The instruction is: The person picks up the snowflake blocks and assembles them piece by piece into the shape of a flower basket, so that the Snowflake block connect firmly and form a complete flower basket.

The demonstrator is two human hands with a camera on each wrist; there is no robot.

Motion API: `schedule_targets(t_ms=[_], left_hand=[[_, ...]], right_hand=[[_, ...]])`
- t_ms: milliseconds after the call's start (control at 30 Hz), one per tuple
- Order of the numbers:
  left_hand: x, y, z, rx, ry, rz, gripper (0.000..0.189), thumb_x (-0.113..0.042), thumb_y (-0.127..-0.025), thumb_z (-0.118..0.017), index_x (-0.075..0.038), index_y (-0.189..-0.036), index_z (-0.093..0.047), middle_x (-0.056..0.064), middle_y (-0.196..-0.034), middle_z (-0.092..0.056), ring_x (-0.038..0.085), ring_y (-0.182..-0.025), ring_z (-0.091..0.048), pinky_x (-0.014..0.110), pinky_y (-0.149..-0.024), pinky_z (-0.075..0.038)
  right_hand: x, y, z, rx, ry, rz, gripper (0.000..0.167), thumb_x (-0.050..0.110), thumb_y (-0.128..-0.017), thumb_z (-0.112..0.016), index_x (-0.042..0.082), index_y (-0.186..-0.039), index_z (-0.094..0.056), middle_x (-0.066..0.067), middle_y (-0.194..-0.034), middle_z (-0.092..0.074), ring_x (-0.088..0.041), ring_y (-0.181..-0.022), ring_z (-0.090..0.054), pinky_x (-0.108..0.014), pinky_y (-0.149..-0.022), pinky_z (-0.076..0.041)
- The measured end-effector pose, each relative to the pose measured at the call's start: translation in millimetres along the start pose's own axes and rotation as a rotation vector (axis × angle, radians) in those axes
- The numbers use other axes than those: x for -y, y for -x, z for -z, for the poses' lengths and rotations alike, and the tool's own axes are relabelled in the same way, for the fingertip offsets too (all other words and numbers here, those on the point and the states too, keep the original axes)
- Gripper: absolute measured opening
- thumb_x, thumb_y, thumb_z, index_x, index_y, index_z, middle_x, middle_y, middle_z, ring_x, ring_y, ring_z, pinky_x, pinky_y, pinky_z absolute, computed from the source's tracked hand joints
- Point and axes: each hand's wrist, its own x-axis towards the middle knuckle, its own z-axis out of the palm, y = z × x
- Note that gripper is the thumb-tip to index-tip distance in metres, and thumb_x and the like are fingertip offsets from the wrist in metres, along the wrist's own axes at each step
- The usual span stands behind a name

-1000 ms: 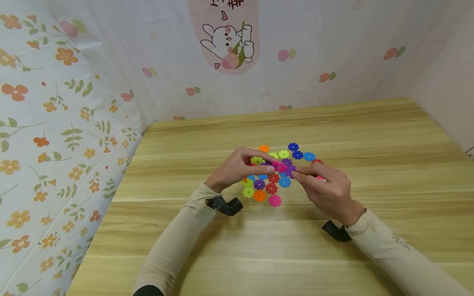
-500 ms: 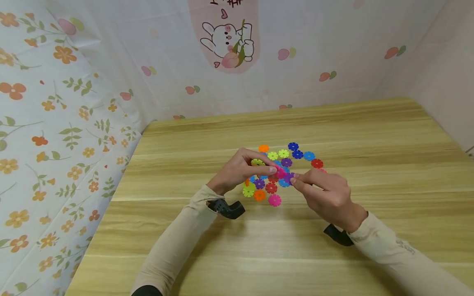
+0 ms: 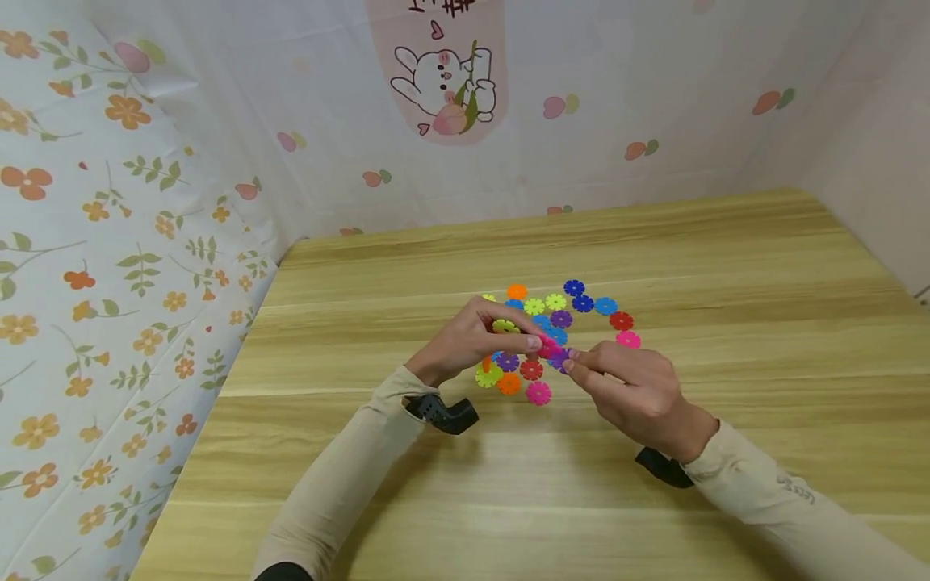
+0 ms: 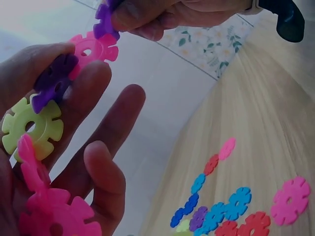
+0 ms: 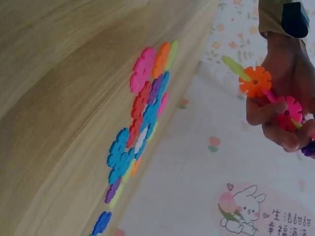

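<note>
My left hand holds a chain of plastic snowflake discs, its thumb and forefinger pinching near the upper end. In the left wrist view that chain includes a pink disc, a dark purple disc, a yellow-green disc and lower pink discs. An orange disc and a yellow-green disc hang from its tail in the right wrist view. My right hand pinches a purple disc against the upper pink disc's edge; whether their slots interlock I cannot tell.
Loose snowflake discs lie flat on the wooden table beneath and behind the hands, among them an orange disc, a pink disc and a dark blue disc. A printed cloth hangs behind the table.
Both hands have come slightly nearer the person with the discs they hold. The right hand has shifted a little left, and the purple disc sits lower beside the pink one.
</note>
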Motion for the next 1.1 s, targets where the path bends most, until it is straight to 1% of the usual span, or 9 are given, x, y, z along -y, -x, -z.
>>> schedule_targets(t_ms=[133,367,433,633,767,833,900,1033,1100], left_hand=[[0.8,-2.9,-1.0,0.008,0.015,0.016,0.014,-0.005,-0.095,-0.065,0.004,-0.101,-0.074,0.005,-0.086,-0.077,0.039,-0.089,-0.068,0.050,-0.089,-0.058],[0.8,-5.9,-2.5,0.015,-0.007,0.020,0.016,-0.007,-0.094,-0.066,0.003,-0.103,-0.075,0.001,-0.089,-0.077,0.047,-0.092,-0.065,0.037,-0.078,-0.059],[0.4,-5.8,-1.4,0.012,-0.014,0.023,0.016,-0.007,-0.094,-0.066,0.002,-0.103,-0.075,-0.001,-0.088,-0.077,0.043,-0.090,-0.066,0.036,-0.077,-0.059],[0.1,-4.1,5.8,0.028,-0.037,0.034,0.017,-0.009,-0.097,-0.064,0.000,-0.107,-0.075,0.003,-0.088,-0.077,0.027,-0.089,-0.070,0.053,-0.091,-0.056],[1.3,-3.8,11.5,0.022,-0.057,0.065,0.020,-0.011,-0.095,-0.068,-0.005,-0.113,-0.074,0.008,-0.086,-0.075,0.022,-0.071,-0.066,0.038,-0.074,-0.057],[2.0,-4.1,13.5,0.020,-0.042,0.073,0.024,-0.008,-0.093,-0.069,-0.004,-0.117,-0.072,0.012,-0.092,-0.074,0.020,-0.067,-0.067,0.035,-0.071,-0.058],[2.6,-4.5,15.0,0.014,-0.028,0.078,0.027,-0.006,-0.092,-0.069,-0.004,-0.119,-0.070,0.016,-0.100,-0.072,0.019,-0.067,-0.069,0.038,-0.074,-0.061],[3.8,-6.1,16.5,0.003,-0.008,0.086,0.027,-0.007,-0.093,-0.069,-0.003,-0.119,-0.068,0.020,-0.117,-0.067,0.038,-0.092,-0.074,0.060,-0.093,-0.055],[4.3,-6.1,17.3,-0.019,-0.049,0.099,0.025,-0.012,-0.094,-0.070,-0.007,-0.118,-0.069,0.014,-0.121,-0.066,0.045,-0.096,-0.071,0.062,-0.094,-0.053]], right_hand=[[-1.5,0.6,2.9,0.027,-0.006,-0.043,0.040,0.022,-0.103,-0.056,0.003,-0.073,-0.073,-0.006,-0.069,-0.070,-0.017,-0.057,-0.066,-0.029,-0.052,-0.056],[-1.1,1.2,2.2,0.046,-0.006,-0.007,0.039,0.019,-0.103,-0.056,0.002,-0.072,-0.074,-0.007,-0.069,-0.070,-0.017,-0.057,-0.065,-0.031,-0.052,-0.057],[-2.1,0.6,1.7,0.053,0.006,-0.010,0.040,0.020,-0.103,-0.055,0.002,-0.073,-0.074,-0.007,-0.070,-0.071,-0.018,-0.058,-0.066,-0.031,-0.052,-0.057],[-13.0,-2.5,1.6,0.071,-0.011,-0.048,0.038,0.021,-0.103,-0.056,0.003,-0.073,-0.070,-0.006,-0.071,-0.069,-0.018,-0.060,-0.068,-0.032,-0.055,-0.058],[-21.4,-1.9,4.8,0.098,-0.036,-0.109,0.040,0.027,-0.104,-0.055,0.002,-0.076,-0.072,-0.006,-0.077,-0.072,-0.019,-0.066,-0.072,-0.032,-0.059,-0.058],[-24.3,0.1,6.1,0.119,-0.037,-0.129,0.041,0.027,-0.104,-0.054,0.002,-0.078,-0.074,-0.006,-0.079,-0.074,-0.018,-0.067,-0.072,-0.030,-0.060,-0.058],[-26.5,3.1,6.8,0.139,-0.041,-0.157,0.042,0.029,-0.105,-0.053,0.002,-0.080,-0.074,-0.007,-0.081,-0.074,-0.019,-0.069,-0.073,-0.027,-0.060,-0.058],[-30.5,10.5,8.1,0.196,-0.075,-0.273,0.041,0.033,-0.103,-0.054,0.003,-0.085,-0.075,-0.008,-0.083,-0.075,-0.014,-0.063,-0.067,-0.018,-0.055,-0.053],[-33.3,14.1,8.3,0.243,-0.094,-0.357,0.025,0.025,-0.098,-0.066,0.004,-0.088,-0.075,-0.007,-0.083,-0.075,-0.010,-0.061,-0.062,-0.016,-0.053,-0.050]])
